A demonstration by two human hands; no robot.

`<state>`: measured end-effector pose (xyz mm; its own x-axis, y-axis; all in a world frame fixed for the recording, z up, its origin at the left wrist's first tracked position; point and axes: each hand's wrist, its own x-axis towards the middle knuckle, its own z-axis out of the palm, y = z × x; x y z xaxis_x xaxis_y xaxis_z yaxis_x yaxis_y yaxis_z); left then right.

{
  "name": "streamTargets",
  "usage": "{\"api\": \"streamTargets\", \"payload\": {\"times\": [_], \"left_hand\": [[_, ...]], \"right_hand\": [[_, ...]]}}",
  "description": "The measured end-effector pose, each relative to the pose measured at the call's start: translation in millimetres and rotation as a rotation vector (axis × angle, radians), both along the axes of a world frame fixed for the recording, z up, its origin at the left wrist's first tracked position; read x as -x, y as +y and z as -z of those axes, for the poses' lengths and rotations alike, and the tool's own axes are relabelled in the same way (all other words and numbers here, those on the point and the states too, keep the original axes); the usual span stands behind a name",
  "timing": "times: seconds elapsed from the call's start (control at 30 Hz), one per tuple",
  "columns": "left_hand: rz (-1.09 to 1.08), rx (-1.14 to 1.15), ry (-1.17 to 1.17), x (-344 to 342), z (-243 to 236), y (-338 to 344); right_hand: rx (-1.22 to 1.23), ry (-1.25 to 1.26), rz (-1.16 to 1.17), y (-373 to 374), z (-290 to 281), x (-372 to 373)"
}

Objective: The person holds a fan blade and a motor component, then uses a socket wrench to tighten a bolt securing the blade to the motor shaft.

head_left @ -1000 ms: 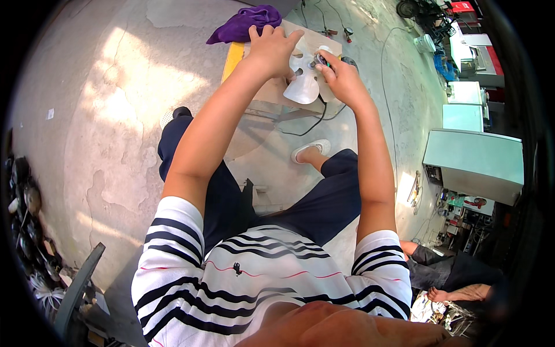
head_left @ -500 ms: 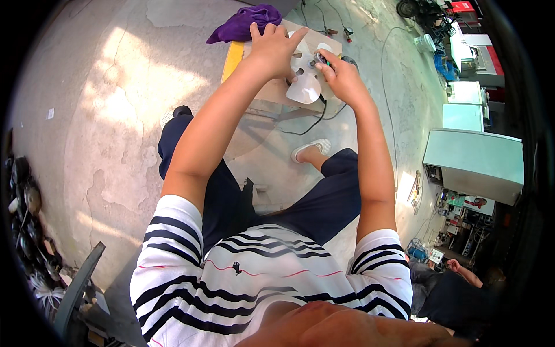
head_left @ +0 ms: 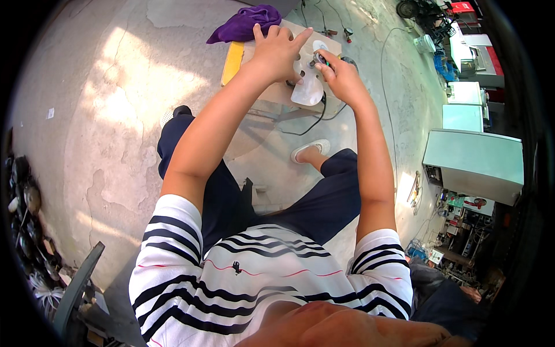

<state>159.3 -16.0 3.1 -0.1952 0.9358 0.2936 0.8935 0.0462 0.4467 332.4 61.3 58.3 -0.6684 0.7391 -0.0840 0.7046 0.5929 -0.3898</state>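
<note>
A white lobed plate [head_left: 308,92] with round holes, like a fan blade, lies on a small work table with a tan top [head_left: 329,41]. My left hand [head_left: 276,53] is spread over its left side, fingers stretched out and the thumb near the plate's edge. Close to the plate's middle, my right hand [head_left: 342,75] is closed with thumb and forefinger around a small dark object with a green edge [head_left: 321,58]. Most of that object is hidden by the fingers. A metal stub [head_left: 313,63] shows at the plate's centre beside it.
A purple cloth [head_left: 245,23] lies at the table's far left, above a yellow strip [head_left: 232,62]. A black cable [head_left: 317,122] hangs off the near side. A pale green cabinet [head_left: 474,159] stands on the right. Another person [head_left: 451,306] is at the lower right.
The white plate has turned slightly, its near lobe shifting right and its far lobe left. My left hand has moved a little right; my right hand stays about where it was.
</note>
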Motion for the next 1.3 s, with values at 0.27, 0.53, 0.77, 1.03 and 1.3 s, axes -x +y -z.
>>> {"api": "streamTargets", "payload": {"times": [0.27, 0.53, 0.77, 1.03, 1.3], "left_hand": [[-0.398, -0.404, 0.338, 23, 18, 28], [-0.041, 0.001, 0.067, -1, 2, 1], [-0.417, -0.405, 0.18, 26, -3, 16], [-0.013, 0.095, -0.017, 3, 3, -1], [-0.353, -0.349, 0.075, 22, -4, 15]], "right_hand": [[-0.033, 0.01, -0.035, 0, 1, 2], [0.012, -0.02, -0.008, -2, -4, 2], [-0.014, 0.018, -0.026, -2, -2, -1], [-0.022, 0.033, -0.041, 2, 2, -2], [-0.011, 0.013, -0.02, 1, 0, -2]]}}
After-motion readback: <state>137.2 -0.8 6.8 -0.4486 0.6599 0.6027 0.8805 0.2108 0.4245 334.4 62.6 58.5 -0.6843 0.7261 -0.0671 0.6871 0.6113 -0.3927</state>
